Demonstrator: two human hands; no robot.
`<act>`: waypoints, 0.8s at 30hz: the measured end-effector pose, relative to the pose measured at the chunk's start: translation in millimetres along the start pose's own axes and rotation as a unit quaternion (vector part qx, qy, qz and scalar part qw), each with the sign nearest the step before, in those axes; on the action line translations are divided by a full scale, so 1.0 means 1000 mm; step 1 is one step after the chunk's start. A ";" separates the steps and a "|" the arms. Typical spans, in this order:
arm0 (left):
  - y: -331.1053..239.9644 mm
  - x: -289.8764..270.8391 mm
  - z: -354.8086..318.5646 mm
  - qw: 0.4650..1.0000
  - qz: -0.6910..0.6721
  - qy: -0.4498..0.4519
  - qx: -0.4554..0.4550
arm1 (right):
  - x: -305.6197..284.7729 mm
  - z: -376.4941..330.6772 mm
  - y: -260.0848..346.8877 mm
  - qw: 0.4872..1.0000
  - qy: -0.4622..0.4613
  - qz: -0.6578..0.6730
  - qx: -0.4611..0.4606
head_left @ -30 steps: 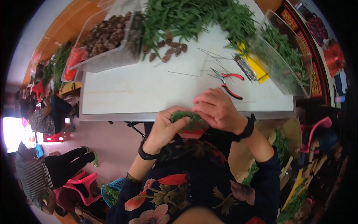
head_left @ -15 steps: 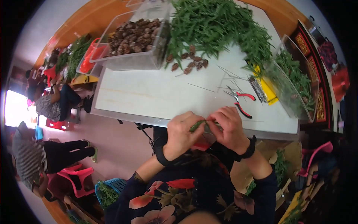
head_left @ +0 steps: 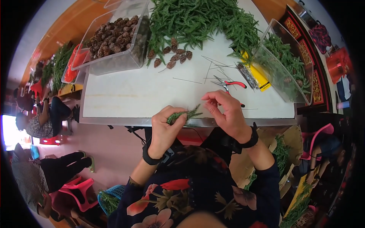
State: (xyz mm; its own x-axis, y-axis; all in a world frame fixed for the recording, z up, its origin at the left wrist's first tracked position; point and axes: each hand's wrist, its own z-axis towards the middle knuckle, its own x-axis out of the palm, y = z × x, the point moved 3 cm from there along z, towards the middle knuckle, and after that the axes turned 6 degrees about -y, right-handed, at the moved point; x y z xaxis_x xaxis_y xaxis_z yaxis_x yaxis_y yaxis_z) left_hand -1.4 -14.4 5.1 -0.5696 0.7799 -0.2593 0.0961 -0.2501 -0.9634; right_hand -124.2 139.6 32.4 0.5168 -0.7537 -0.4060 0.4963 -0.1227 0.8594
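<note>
Pinched in my left hand [head_left: 164,131] is a small green artificial pine sprig [head_left: 194,111], its needled tip poking out past my thumb over the table's front edge. My right hand [head_left: 228,116] hovers just right of it, apart from the sprig, fingers bent and thumb spaced from them; I see nothing between them. Beyond that hand lie red-and-black-handled pliers [head_left: 235,84], partly covered by it. Several thin wires [head_left: 216,64] are scattered behind the pliers, beside a bundle of short dark wires [head_left: 247,76] on a yellow packet [head_left: 259,77].
A clear bin of pine cones [head_left: 116,40] stands at the back left, with several loose cones [head_left: 175,57] beside it. Green sprigs [head_left: 205,22] are heaped at the back of the white table [head_left: 125,98]. Another clear bin [head_left: 283,70] tilts at the right. People sit and stand at left.
My hands have drawn apart: the right has lifted off the sprig, up and away. The left keeps the sprig, more of which shows. The whole view has shifted slightly.
</note>
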 end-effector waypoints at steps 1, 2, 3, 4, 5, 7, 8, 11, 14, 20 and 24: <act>0.000 0.000 0.001 1.000 -0.010 0.010 -0.019 | -0.003 0.001 0.001 1.000 0.002 -0.025 -0.017; 0.001 0.000 0.001 1.000 -0.011 0.013 -0.018 | -0.005 0.002 0.002 0.998 0.004 -0.050 -0.034; 0.003 0.001 0.000 0.999 -0.030 0.006 -0.018 | -0.005 0.002 0.004 0.998 0.001 -0.053 -0.033; 0.004 0.001 -0.001 0.999 -0.050 -0.001 -0.017 | 0.000 0.002 0.008 0.996 0.000 -0.048 -0.077; 0.005 0.001 -0.002 0.997 -0.069 -0.008 -0.017 | 0.006 0.002 0.013 0.992 -0.001 -0.043 -0.122; 0.006 0.002 -0.001 0.994 -0.101 0.004 -0.047 | 0.012 -0.003 0.012 0.986 -0.009 -0.053 -0.160; 0.006 0.002 -0.002 0.989 -0.125 0.010 -0.079 | 0.016 -0.010 0.007 0.987 -0.013 -0.043 -0.157; 0.010 0.005 -0.003 0.977 -0.174 0.025 -0.122 | 0.024 -0.022 0.002 0.988 -0.027 -0.027 -0.149; 0.012 0.003 -0.004 0.965 -0.218 0.025 -0.147 | 0.026 -0.025 0.011 0.969 -0.064 -0.101 -0.215; 0.017 0.008 -0.004 0.919 -0.322 0.045 -0.223 | 0.029 -0.035 0.005 0.965 -0.036 -0.123 -0.229; 0.011 0.003 -0.002 0.948 -0.263 0.054 -0.171 | 0.018 -0.030 0.007 0.980 -0.005 -0.055 -0.189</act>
State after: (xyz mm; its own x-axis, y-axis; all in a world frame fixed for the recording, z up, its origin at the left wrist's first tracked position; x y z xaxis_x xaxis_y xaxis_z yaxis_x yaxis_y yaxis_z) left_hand -0.7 -14.1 -6.8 -0.5274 0.8038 0.2753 0.0907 0.3754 -0.9224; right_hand -91.1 144.3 21.6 0.4397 -0.7552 -0.4862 0.7732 0.0429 0.6327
